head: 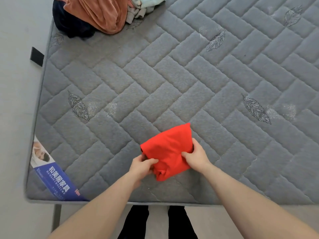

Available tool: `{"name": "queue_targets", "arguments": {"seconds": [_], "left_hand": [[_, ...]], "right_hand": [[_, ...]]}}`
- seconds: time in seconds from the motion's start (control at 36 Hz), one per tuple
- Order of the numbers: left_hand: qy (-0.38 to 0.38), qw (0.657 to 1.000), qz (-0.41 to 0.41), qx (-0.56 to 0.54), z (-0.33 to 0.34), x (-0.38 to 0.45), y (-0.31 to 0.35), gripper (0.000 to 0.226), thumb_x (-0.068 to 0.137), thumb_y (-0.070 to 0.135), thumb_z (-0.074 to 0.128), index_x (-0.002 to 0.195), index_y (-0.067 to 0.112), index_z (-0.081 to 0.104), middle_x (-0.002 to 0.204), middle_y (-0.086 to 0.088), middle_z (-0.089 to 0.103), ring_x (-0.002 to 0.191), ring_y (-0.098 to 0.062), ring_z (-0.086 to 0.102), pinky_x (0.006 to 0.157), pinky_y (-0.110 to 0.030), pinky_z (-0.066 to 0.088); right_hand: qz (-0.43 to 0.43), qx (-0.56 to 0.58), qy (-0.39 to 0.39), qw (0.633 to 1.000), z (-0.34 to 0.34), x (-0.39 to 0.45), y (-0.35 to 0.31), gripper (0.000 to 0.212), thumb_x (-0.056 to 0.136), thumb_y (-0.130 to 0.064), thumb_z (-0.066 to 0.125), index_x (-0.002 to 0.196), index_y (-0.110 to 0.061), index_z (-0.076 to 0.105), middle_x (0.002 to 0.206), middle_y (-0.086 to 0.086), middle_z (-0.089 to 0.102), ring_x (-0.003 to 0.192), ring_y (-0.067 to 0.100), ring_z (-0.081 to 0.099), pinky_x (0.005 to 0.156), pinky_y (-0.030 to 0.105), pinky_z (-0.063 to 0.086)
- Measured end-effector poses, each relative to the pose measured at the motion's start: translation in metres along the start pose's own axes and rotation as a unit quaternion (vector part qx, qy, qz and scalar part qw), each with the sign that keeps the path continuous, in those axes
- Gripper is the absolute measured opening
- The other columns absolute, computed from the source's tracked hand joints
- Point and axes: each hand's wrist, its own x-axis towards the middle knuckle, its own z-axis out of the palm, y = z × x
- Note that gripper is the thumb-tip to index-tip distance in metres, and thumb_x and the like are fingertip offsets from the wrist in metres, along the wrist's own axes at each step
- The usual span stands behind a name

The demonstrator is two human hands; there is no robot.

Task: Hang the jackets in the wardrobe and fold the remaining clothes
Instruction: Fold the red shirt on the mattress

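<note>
A red garment [168,149], folded into a small thick bundle, lies on the grey quilted mattress [155,80] near its front edge. My left hand [142,167] grips the bundle's near-left edge, thumb on top. My right hand [196,155] holds its right side, thumb on top and fingers curled round the edge. At the far left corner of the mattress lies a heap of unfolded clothes: a rust-orange garment [96,13], a dark navy one [69,23] under it, and a pale blue and grey one [145,6].
A blue printed label [55,180] covers the mattress's near-left corner. A black strap [36,56] sticks out from the left side. Pale floor runs along the left. My dark trouser legs [136,221] stand at the front edge.
</note>
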Motion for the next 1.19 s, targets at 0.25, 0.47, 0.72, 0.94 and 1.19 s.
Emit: {"name": "queue_targets", "arguments": {"seconds": [0.25, 0.47, 0.72, 0.94, 1.19], "left_hand": [[0.221, 0.965, 0.082, 0.112, -0.016, -0.011, 0.011, 0.081, 0.075, 0.018, 0.08, 0.145, 0.01, 0.04, 0.144, -0.011, 0.039, 0.132, -0.028, 0.046, 0.111, -0.036, 0.036], [0.138, 0.907, 0.303, 0.259, 0.012, 0.001, 0.086, 0.071, 0.071, 0.037, 0.064, 0.138, 0.019, 0.051, 0.139, 0.002, 0.044, 0.129, -0.018, 0.04, 0.106, -0.022, 0.026], [-0.121, 0.722, 0.387, 0.56, 0.091, 0.036, 0.152, 0.071, 0.078, 0.025, 0.073, 0.145, 0.026, 0.05, 0.152, -0.001, 0.04, 0.138, -0.027, 0.04, 0.118, -0.034, 0.027], [-0.197, 0.513, 0.293, 0.783, 0.12, 0.049, 0.155, 0.073, 0.077, 0.036, 0.069, 0.146, 0.033, 0.044, 0.14, 0.003, 0.043, 0.126, -0.029, 0.05, 0.106, -0.042, 0.046], [-0.229, 0.689, 0.311, 0.614, 0.07, 0.005, 0.169, 0.012, 0.086, 0.013, 0.071, 0.086, 0.023, 0.065, 0.07, 0.013, 0.06, 0.072, -0.01, 0.058, 0.065, -0.022, 0.043]], "right_hand": [[0.098, 0.165, 0.059, 0.98, -0.011, -0.008, 0.018, 0.073, 0.082, -0.02, 0.083, 0.146, -0.021, 0.047, 0.122, 0.002, 0.059, 0.114, 0.022, 0.06, 0.107, 0.043, 0.047], [0.284, 0.299, -0.012, 0.911, 0.019, -0.06, 0.04, 0.071, 0.081, -0.047, 0.08, 0.137, -0.015, 0.051, 0.123, 0.004, 0.061, 0.113, 0.019, 0.059, 0.098, 0.041, 0.048], [0.322, 0.388, -0.12, 0.855, 0.068, -0.078, 0.039, 0.057, 0.076, -0.046, 0.083, 0.124, -0.021, 0.064, 0.118, 0.001, 0.067, 0.113, 0.02, 0.063, 0.093, 0.038, 0.053], [0.317, 0.577, -0.025, 0.752, 0.113, -0.062, 0.019, 0.047, 0.083, -0.019, 0.082, 0.124, -0.012, 0.06, 0.119, 0.006, 0.073, 0.114, 0.022, 0.065, 0.091, 0.04, 0.052], [0.274, 0.614, 0.109, 0.732, 0.085, -0.086, 0.011, 0.024, 0.085, -0.012, 0.072, 0.106, -0.021, 0.066, 0.092, -0.001, 0.073, 0.085, 0.017, 0.064, 0.073, 0.032, 0.05]]}}
